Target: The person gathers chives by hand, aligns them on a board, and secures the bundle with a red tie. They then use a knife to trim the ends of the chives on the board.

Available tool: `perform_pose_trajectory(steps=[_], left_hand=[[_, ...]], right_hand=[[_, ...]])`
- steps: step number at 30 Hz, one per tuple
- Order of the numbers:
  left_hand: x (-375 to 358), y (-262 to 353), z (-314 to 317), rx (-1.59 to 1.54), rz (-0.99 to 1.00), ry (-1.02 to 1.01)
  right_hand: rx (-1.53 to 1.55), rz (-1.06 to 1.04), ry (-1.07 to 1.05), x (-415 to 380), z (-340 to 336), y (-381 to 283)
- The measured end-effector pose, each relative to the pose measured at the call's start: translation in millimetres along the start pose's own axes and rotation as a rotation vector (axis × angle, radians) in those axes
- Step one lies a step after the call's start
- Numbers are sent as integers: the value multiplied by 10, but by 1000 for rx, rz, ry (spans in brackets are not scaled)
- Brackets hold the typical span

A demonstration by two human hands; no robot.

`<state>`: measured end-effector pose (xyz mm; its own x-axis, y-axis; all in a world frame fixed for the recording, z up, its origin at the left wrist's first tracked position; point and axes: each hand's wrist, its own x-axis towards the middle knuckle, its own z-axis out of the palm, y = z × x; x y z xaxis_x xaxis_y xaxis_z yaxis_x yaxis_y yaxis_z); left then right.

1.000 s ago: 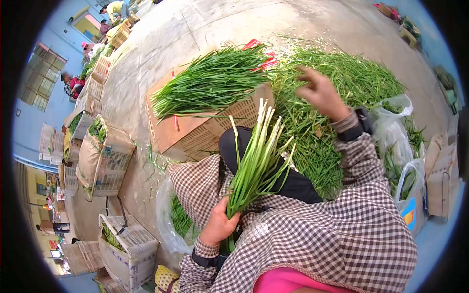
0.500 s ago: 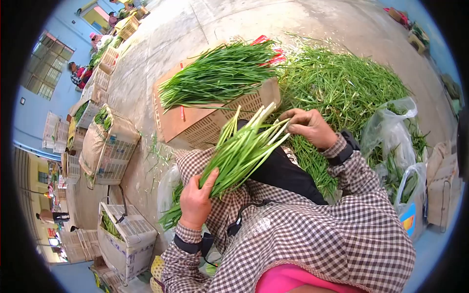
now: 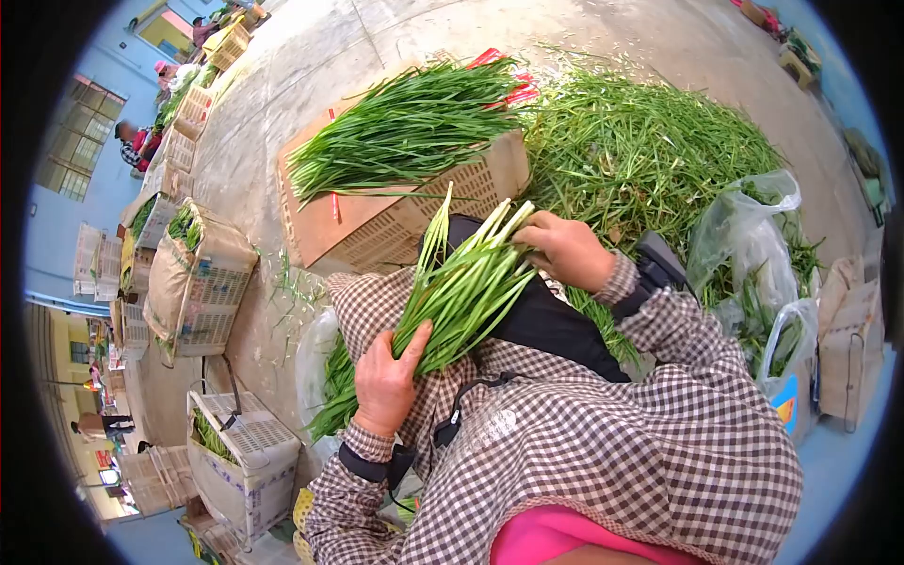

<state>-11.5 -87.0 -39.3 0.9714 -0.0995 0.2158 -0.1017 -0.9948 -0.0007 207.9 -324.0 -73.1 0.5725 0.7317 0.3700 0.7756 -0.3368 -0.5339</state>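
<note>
A loose bunch of garlic chives (image 3: pixel 466 299) lies slantwise over my lap, its pale stem ends pointing up and away and its leaf tips trailing to the lower left. My left hand (image 3: pixel 388 377) is wrapped round the leafy part, thumb on top. At the stem ends, my right hand (image 3: pixel 570 250) has its fingers bent and pinched on the outermost stems; the fingertips are partly hidden. Beyond the bunch, a neat pile of garlic chives (image 3: pixel 405 137) rests on a brown board (image 3: pixel 315 226) set over a plastic crate (image 3: pixel 424 221).
Right of the crate spreads a large heap of loose leaves (image 3: pixel 650 155), with a clear plastic bag (image 3: pixel 753 235) beside it. Red ties (image 3: pixel 513 85) lie at the pile's far end. Leftward stand packed crates (image 3: pixel 212 292) and a white crate (image 3: pixel 250 461). Other people sit far off by the wall.
My right hand has moved left and closed in on the stem ends, turning its back more towards me. The bunch lies slightly lower and more gathered. The whole view has shifted a little.
</note>
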Motion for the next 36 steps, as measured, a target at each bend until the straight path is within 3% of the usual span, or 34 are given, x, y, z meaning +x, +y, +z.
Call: perform_pose_trajectory(steps=[1,5,6,7,8,10,11,12,13,15,16,18,21,22,25,27,31,33,35,36], left_hand=[[16,-6,-14,-14,12,-8],[-3,-22,-51,-57,-24,-44],[4,-37,-51,-71,-32,-54],[10,-47,-50,-85,-40,-62],[2,-53,-39,-81,-35,-61],[0,-62,-29,-78,-17,-49],[-4,-64,-23,-76,0,-39],[-12,-67,-16,-76,-7,-35],[-15,-71,-10,-63,18,-18],[-1,-85,-10,-43,30,6],[8,-94,-15,-16,51,13],[27,-118,-23,10,79,12],[65,-197,-51,79,143,15],[89,-222,-72,94,164,14],[136,-254,-114,116,182,23],[118,-290,-103,118,190,30],[62,-305,-65,116,165,34],[36,-302,-48,134,138,24],[33,-304,-45,118,140,18],[34,-306,-35,98,126,28]], right_hand=[[-70,47,-54,-22,92,65],[237,-92,88,3,-115,69],[374,-3,114,-10,-231,63],[597,327,0,-14,-428,64],[669,495,65,12,-600,131],[640,620,348,-68,-767,656],[852,829,596,-116,-862,928],[945,871,719,-263,-952,1257],[823,903,704,-428,-999,1740],[-650,782,238,-417,-994,1729],[-646,773,238,-399,-937,1737],[-671,493,223,-82,-850,1176],[-49,38,86,545,-660,605],[42,-166,37,792,-503,457],[38,-307,-233,1216,2,232],[-100,-235,-468,1284,303,293],[88,-119,-460,1110,413,572],[307,105,-119,903,218,672],[623,323,-345,560,28,797],[840,518,-358,350,45,751]])
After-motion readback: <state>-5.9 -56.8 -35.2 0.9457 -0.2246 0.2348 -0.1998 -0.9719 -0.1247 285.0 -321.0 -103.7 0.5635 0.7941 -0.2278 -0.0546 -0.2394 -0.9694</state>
